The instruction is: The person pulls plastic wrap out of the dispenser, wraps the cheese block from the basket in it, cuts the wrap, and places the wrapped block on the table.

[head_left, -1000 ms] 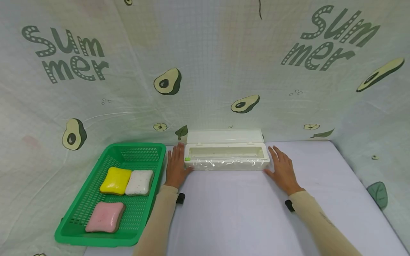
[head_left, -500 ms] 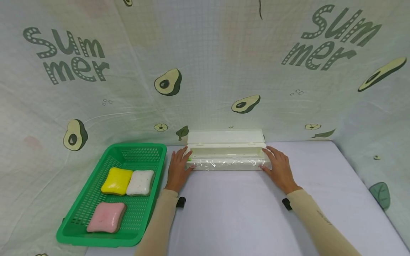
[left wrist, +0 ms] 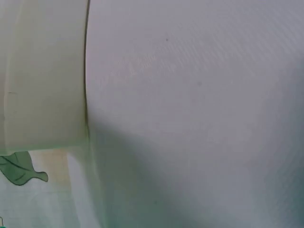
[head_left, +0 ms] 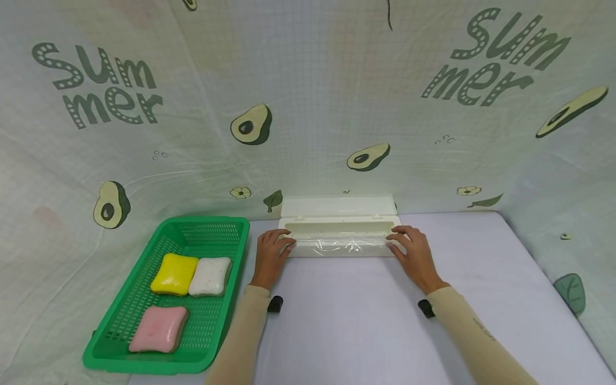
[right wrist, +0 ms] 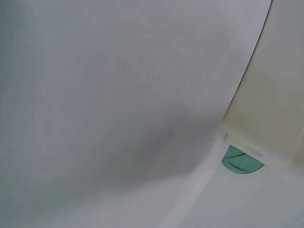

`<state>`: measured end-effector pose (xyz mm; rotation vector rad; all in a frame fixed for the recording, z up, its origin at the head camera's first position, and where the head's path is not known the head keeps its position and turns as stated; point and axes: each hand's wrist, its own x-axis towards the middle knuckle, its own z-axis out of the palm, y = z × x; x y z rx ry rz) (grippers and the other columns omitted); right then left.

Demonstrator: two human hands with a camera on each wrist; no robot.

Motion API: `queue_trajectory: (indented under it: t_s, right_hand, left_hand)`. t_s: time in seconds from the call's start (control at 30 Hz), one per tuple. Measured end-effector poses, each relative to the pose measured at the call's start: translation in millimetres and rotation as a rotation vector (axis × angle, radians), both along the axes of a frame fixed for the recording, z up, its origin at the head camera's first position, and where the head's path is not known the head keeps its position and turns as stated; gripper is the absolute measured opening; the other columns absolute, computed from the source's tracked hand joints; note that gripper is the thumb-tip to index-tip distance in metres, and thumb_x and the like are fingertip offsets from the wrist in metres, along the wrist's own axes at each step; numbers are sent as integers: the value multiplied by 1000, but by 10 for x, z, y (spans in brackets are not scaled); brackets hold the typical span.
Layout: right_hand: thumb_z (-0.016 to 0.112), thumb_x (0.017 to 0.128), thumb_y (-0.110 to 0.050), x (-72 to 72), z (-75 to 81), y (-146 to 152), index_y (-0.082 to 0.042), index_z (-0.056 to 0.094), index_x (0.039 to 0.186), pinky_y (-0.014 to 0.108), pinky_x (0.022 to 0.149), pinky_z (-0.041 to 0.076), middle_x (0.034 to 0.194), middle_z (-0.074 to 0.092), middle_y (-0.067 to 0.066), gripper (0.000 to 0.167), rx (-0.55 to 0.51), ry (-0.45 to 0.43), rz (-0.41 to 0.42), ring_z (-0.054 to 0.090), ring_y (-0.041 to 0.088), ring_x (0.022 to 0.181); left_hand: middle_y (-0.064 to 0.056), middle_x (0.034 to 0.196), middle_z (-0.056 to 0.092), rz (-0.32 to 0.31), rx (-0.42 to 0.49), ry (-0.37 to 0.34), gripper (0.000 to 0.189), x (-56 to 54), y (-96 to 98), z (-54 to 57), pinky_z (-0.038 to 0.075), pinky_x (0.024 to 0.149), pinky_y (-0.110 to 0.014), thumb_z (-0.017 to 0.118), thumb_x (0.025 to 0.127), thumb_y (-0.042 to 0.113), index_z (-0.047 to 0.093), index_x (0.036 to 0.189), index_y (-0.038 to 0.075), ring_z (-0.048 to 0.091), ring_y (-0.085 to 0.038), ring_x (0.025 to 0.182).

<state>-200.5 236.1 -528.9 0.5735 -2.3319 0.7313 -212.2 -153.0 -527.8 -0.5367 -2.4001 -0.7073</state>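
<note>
A long white cling film dispenser [head_left: 344,220] stands at the back of the table with its lid [head_left: 337,206] raised behind it. Clear cling film [head_left: 337,245] lies wrinkled and shiny over its front. At the left end my left hand [head_left: 271,258] pinches the film edge between thumb and curled fingers. My right hand [head_left: 416,259] pinches the film in the same way at the right end. Only the dispenser body [left wrist: 45,76] and tabletop show in the left wrist view; the right wrist view likewise shows the dispenser [right wrist: 275,95], without the fingers.
Left of the dispenser, a green plastic basket [head_left: 202,342] holds a yellow soap-like block [head_left: 174,274], a speckled white one [head_left: 209,276] and a pink one [head_left: 159,329]. A printed cloth [head_left: 308,107] hangs behind the white table [head_left: 346,321].
Both hands have come inward from the dispenser's ends to its front corners, and their fingers have curled onto the film. The dispenser's green tab is now covered by my left hand.
</note>
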Motion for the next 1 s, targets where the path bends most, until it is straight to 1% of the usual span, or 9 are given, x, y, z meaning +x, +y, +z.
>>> queue_trajectory:
  t_s: [0.07, 0.13, 0.27, 0.43, 0.63, 0.83, 0.93, 1.0]
  right_hand:
    - [88, 79, 6, 12, 18, -16, -3, 74, 95, 53, 87, 43, 114, 67, 18, 23, -8, 11, 5, 62, 40, 104]
    - [87, 79, 7, 25, 37, -22, -3, 74, 92, 53, 86, 43, 112, 67, 19, 22, -9, 10, 6, 62, 40, 102]
    - [87, 79, 7, 59, 68, -17, -1, 75, 92, 53, 87, 44, 109, 67, 19, 20, -11, 9, -10, 62, 41, 100]
    - [88, 79, 6, 98, 100, -10, -1, 76, 91, 54, 88, 45, 108, 67, 19, 18, -13, 16, -37, 61, 40, 98]
    - [89, 77, 7, 132, 124, -2, 0, 78, 92, 56, 88, 45, 106, 67, 20, 19, -21, 36, -24, 61, 42, 96]
    - [89, 76, 6, 153, 150, 1, 1, 79, 92, 57, 88, 44, 105, 67, 20, 20, -16, 47, -26, 60, 42, 96]
    - [90, 75, 8, 156, 172, -2, 1, 80, 92, 58, 88, 43, 105, 67, 20, 21, -16, 55, -28, 60, 43, 96]
    - [90, 74, 8, 158, 191, -4, 1, 80, 92, 58, 88, 43, 105, 67, 21, 22, -18, 61, -26, 60, 43, 96]
  left_hand:
    - [-8, 116, 71, 5, -5, 10, 8, -2, 7, 8, 44, 100, -54, 84, 89, 11, 81, 96, 11, 61, -30, 113]
    - [-7, 114, 71, 10, -7, 15, 7, -2, 11, 16, 44, 99, -53, 84, 89, 11, 81, 96, 11, 61, -29, 112]
    - [-7, 112, 71, 15, -5, 38, 7, 2, 17, 33, 44, 98, -53, 84, 90, 12, 80, 95, 10, 61, -29, 108]
    - [-8, 108, 71, 10, 9, 72, 9, 3, 15, 29, 43, 95, -54, 84, 89, 14, 79, 94, 9, 61, -30, 105]
    - [-8, 107, 71, 8, 10, 68, 7, 24, 16, 48, 43, 94, -54, 84, 89, 12, 80, 94, 9, 61, -30, 104]
    - [-7, 108, 71, 35, 6, 73, 9, 65, 32, 100, 42, 95, -53, 85, 89, 15, 82, 95, 9, 61, -29, 104]
    - [-7, 107, 71, 49, 30, 75, 10, 78, 38, 108, 42, 95, -54, 87, 87, 14, 84, 95, 9, 60, -29, 103]
    - [-7, 106, 71, 56, 65, 75, 10, 85, 38, 109, 42, 95, -55, 88, 86, 12, 84, 95, 9, 60, -29, 102]
